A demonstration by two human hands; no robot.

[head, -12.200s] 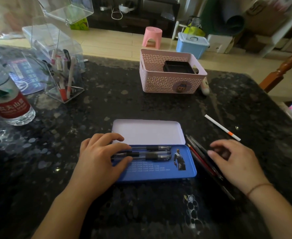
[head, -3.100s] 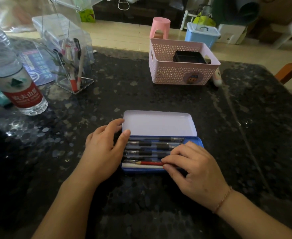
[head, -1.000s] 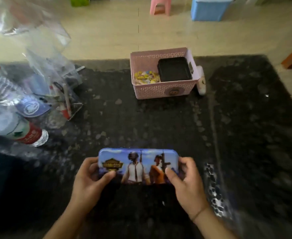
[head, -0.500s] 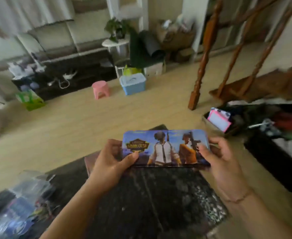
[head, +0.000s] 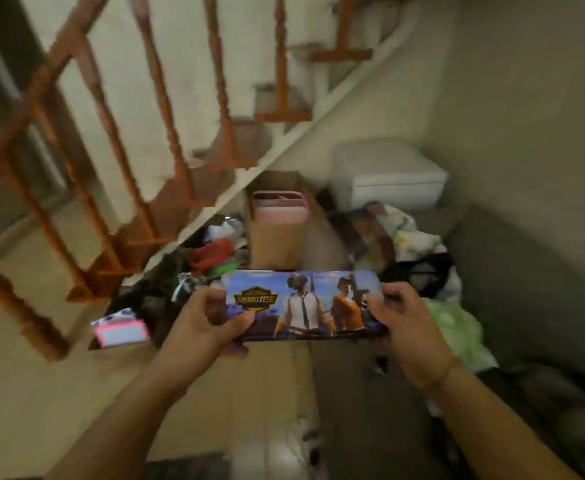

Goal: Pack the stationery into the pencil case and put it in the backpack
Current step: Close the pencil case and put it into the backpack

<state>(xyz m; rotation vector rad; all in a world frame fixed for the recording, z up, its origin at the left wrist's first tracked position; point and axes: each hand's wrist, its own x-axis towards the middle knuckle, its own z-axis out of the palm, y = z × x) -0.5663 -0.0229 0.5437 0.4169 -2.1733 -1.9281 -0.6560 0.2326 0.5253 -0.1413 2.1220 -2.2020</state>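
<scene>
The closed pencil case (head: pixel 301 304), a flat tin with a printed lid showing two game figures and a gold badge, is held level in front of me above the floor. My left hand (head: pixel 201 323) grips its left end and my right hand (head: pixel 402 320) grips its right end. The stationery inside is hidden by the shut lid. I cannot tell a backpack apart from the blurred pile of things on the floor beyond the case.
A wooden staircase with orange-brown balusters (head: pixel 118 140) rises at the left. On the floor ahead stand a cardboard box (head: pixel 277 233), a white box (head: pixel 395 178), a pink-framed item (head: pixel 121 332), clothes and bags (head: pixel 419 244).
The case was filled and closed on the table, then lifted in both hands. My view has swung right, away from the table, toward the stairs and the clutter on the floor.
</scene>
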